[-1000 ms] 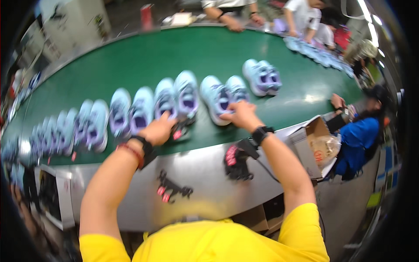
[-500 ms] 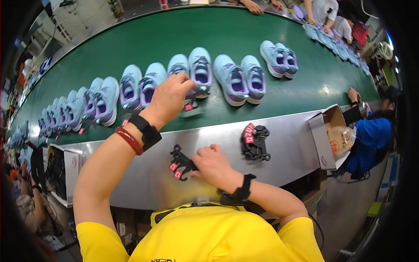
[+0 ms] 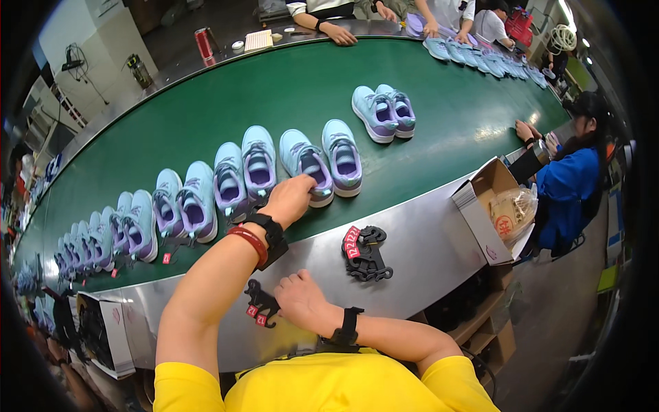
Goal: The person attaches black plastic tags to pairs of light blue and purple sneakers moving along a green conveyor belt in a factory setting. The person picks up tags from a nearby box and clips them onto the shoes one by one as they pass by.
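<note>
My left hand (image 3: pixel 291 200) reaches over the belt with its fingers closed at the heel of a light blue and purple sneaker (image 3: pixel 296 147), the left one of a pair. Its mate (image 3: pixel 342 159) stands just to the right. Closer to me, over the metal ledge, my right hand (image 3: pixel 306 301) is curled against a small bunch of black plastic shoe hangers (image 3: pixel 259 299) with red tags; its fingertips are partly hidden. A larger bunch of black hangers (image 3: pixel 367 257) with red tags lies to the right of that hand.
Sneaker pairs (image 3: pixel 195 202) line the green belt (image 3: pixel 226 89) to the left; another pair (image 3: pixel 384 115) stands farther right. A white carton (image 3: pixel 473 220) with a plastic bag sits right on the ledge, another carton (image 3: pixel 118 336) left. Co-workers' hands (image 3: pixel 338 34) rest across the belt.
My left hand has moved from the previous pair to the heel of this one. The view has shifted, so the sneakers appear lower and farther left. My right hand stays with the small hanger bunch.
</note>
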`<state>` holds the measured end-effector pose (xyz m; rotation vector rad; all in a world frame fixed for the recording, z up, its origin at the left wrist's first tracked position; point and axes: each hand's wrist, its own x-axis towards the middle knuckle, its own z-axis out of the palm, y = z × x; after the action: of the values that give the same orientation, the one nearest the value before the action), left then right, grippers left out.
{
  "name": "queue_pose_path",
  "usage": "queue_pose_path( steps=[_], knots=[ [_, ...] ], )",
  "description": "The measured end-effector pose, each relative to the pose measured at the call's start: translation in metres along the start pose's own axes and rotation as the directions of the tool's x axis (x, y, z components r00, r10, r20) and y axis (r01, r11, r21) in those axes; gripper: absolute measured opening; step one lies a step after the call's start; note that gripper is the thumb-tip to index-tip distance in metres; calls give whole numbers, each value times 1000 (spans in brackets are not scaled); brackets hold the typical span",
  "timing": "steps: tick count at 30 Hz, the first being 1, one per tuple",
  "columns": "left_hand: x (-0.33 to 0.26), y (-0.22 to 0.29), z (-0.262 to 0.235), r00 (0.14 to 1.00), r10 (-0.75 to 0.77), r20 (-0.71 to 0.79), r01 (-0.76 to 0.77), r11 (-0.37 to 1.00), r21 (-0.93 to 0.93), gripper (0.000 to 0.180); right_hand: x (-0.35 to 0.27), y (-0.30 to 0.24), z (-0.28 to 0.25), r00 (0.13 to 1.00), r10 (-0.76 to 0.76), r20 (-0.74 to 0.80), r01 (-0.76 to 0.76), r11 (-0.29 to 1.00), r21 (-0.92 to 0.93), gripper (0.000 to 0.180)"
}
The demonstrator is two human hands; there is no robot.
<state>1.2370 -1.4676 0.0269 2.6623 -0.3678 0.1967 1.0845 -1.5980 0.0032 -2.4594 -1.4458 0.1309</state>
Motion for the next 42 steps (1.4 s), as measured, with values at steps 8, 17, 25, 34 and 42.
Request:
queue_pose_path(
  steps=[8,17,25,34,42],
  knots=[
    [-21,-10,10,981,193,26,-193,980,37,9,-7,32,-32,987,56,153,-130,836,534,22],
    [-31,5,19,969,248,-7,-238,936,260,4,-57,93,-94,839,537,85,-334,385,860,39],
    [-35,9,26,972,223,-69,-197,942,271,4,-39,104,-74,778,623,79,-364,346,865,38],
    [-34,7,31,975,204,-91,-173,948,268,8,-31,105,-74,768,622,156,-373,235,898,38],
    [-28,-1,22,983,169,-77,-143,954,264,13,-13,119,-74,866,465,186,-370,342,864,34]
  ],
)
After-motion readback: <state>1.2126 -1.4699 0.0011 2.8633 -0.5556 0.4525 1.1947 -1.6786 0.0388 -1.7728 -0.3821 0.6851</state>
